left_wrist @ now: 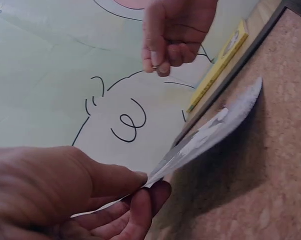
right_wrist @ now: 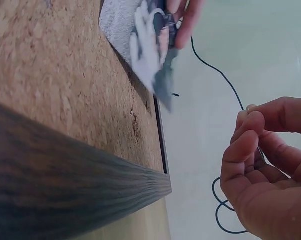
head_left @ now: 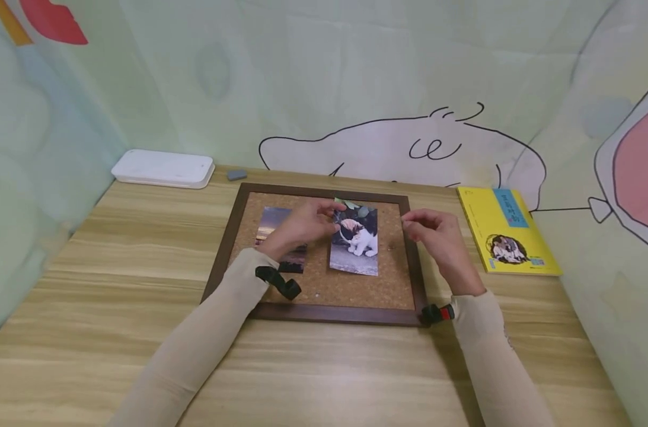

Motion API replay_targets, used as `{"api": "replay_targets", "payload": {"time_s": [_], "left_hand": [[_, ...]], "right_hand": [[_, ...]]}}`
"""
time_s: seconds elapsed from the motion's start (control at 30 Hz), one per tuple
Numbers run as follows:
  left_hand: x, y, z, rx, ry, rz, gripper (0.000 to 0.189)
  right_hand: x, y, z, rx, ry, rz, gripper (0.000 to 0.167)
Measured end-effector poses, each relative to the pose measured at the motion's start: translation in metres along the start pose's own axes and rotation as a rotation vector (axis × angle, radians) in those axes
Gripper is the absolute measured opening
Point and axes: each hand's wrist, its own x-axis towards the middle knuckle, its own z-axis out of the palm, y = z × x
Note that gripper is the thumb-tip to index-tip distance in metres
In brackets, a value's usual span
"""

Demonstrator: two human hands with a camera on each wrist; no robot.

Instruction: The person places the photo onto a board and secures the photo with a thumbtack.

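Observation:
A photo of a cat is pinched at its upper left edge between the thumb and fingers of my left hand. The left wrist view shows this photo slanting up from the cork, bent slightly. Beneath it lies a dark-framed corkboard. My left arm partly covers a sunset photo on the board. Above the board's right frame, my right hand pinches a tiny pin, brass-coloured and mostly hidden by the fingertips.
A yellow book lies right of the board. At the back left are a white case and a grey eraser-like block. A printed curtain stands behind the wooden table. Black straps hang at both wrists.

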Motion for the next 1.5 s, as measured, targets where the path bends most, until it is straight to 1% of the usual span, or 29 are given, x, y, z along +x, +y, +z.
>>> {"api": "replay_targets", "payload": {"time_s": [0.07,0.2,0.3,0.4,0.53,0.6,0.67,0.73,0.9,1.07,1.17,1.27,1.4,1.5], "left_hand": [[0.000,-0.003,0.005,0.056,0.008,0.016,0.044],[0.001,-0.009,0.015,0.192,0.023,0.100,0.049],[0.002,-0.011,0.023,0.255,0.050,0.144,0.052],[0.003,-0.010,0.031,0.341,0.073,0.158,0.054],[0.003,-0.007,0.038,0.447,0.083,0.163,0.054],[0.001,-0.005,0.040,0.455,0.082,0.152,0.055],[-0.002,-0.004,0.041,0.448,0.082,0.131,0.056],[-0.004,-0.003,0.043,0.461,0.081,0.122,0.058],[-0.007,-0.002,0.048,0.507,0.084,0.135,0.061],[-0.006,0.000,0.051,0.474,0.077,0.137,0.062],[-0.006,0.001,0.052,0.451,0.078,0.131,0.062],[-0.006,0.001,0.051,0.455,0.086,0.127,0.062],[-0.007,-0.001,0.050,0.445,0.090,0.115,0.061],[-0.008,-0.002,0.051,0.434,0.090,0.102,0.062]], "right_hand": [[0.000,0.000,0.000,0.003,0.007,-0.003,0.028],[0.000,0.000,0.001,0.005,0.017,-0.004,0.027],[0.000,0.001,0.002,0.005,0.030,-0.008,0.028],[0.000,0.001,0.002,0.007,0.043,-0.011,0.028],[0.000,0.000,0.003,-0.001,0.043,-0.005,0.028],[0.001,0.000,0.006,-0.011,0.023,0.006,0.028],[0.002,0.000,0.009,-0.017,-0.009,0.012,0.030],[0.004,0.000,0.013,-0.032,-0.042,0.017,0.029],[0.011,-0.002,0.021,-0.057,-0.101,0.035,0.026],[0.026,-0.008,0.028,-0.069,-0.177,0.063,0.024],[0.038,-0.012,0.032,-0.112,-0.227,0.086,0.022],[0.051,-0.015,0.036,-0.166,-0.279,0.111,0.019],[0.065,-0.019,0.041,-0.245,-0.333,0.119,0.015],[0.071,-0.019,0.045,-0.307,-0.363,0.111,0.014]]}}
